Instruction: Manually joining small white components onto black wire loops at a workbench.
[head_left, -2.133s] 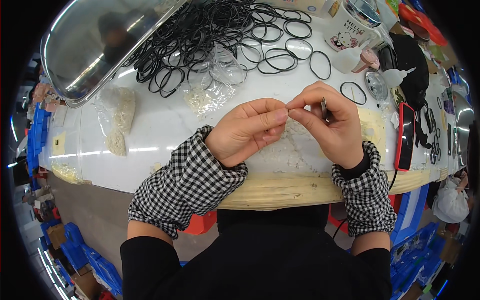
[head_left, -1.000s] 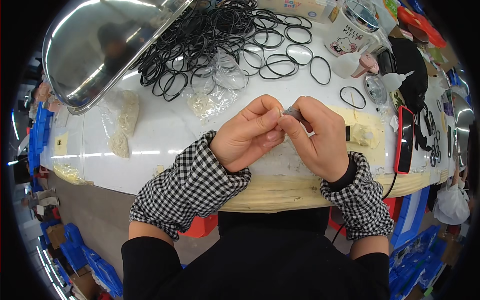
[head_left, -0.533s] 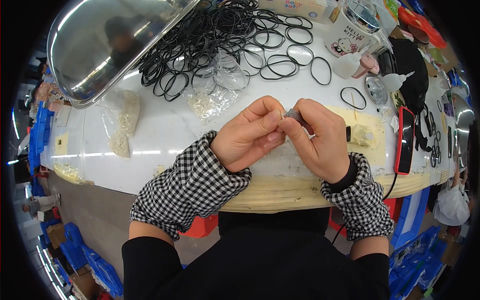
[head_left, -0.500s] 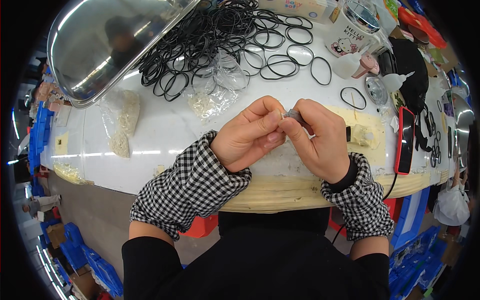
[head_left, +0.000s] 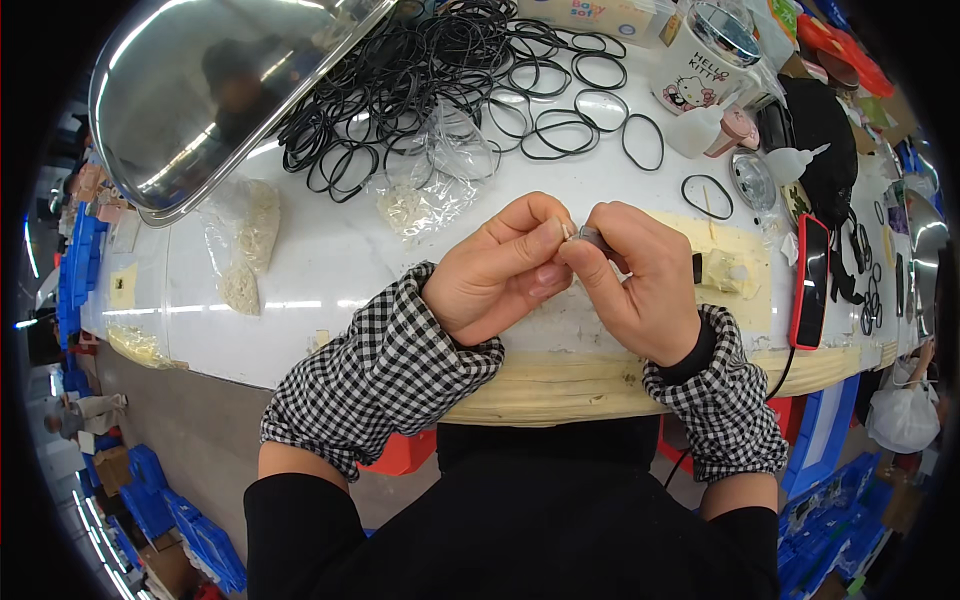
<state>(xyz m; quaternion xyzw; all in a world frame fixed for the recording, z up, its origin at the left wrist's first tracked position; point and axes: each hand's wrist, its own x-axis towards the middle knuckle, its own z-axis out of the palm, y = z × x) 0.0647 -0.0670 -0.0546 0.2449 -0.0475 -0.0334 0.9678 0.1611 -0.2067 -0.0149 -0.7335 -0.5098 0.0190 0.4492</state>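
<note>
Over the front part of the table, my two hands meet at their fingertips. My left hand [head_left: 498, 272] is closed, pinching a tiny pale piece [head_left: 568, 231] between thumb and forefinger. Against it, my right hand [head_left: 643, 283] grips a small grey object [head_left: 592, 238], mostly hidden by the curled fingers, so its kind is not clear. Beyond the hands lies an opened clear plastic bag [head_left: 435, 190] with small off-white pieces in it. Further left is a fuller clear bag [head_left: 252, 235] of similar pieces.
A big heap of black rubber rings [head_left: 420, 75] covers the back, beside a shiny metal bowl [head_left: 215, 95]. At right are a white cup [head_left: 692, 85], a pink item [head_left: 735, 130] and a red-cased phone [head_left: 810, 282]. Yellowish tape lines the table edge [head_left: 560, 395].
The grey object has turned slightly in my right fingers and shows less. My hands stay almost in place. The metal bowl sits a little further left in view.
</note>
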